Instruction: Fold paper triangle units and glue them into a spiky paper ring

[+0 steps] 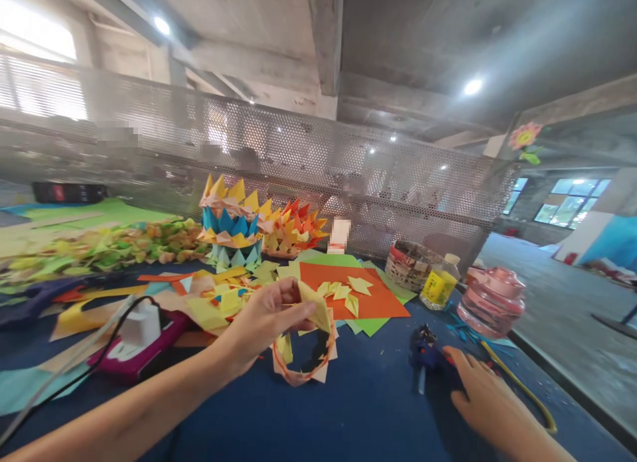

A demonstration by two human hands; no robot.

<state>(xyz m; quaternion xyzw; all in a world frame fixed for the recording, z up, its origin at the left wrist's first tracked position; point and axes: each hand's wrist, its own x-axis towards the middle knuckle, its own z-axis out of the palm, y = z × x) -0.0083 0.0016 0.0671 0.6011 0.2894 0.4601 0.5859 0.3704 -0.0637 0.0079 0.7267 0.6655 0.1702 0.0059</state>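
My left hand (273, 316) pinches a piece of folded yellow paper (317, 304) between thumb and fingers. Right below it is a round orange-and-pink paper ring (298, 377) with pale points on its outside; whether the fingers also hold this ring, I cannot tell. Over at the right, my right hand (490, 392) is closed around the handle end of a dark blue glue gun (428, 349), low over the table; the curled fingers are partly hidden. Small folded yellow pieces (343, 291) lie on an orange sheet (381, 296) ahead of my left hand.
Pointed paper crowns (231, 226) stand at the back, beside a heap of green and yellow folded pieces (149, 243). A magenta power strip (149, 349) with cords lies left. A woven basket (411, 266), yellow-labelled bottle (440, 288) and pink bottle (492, 303) line the right.
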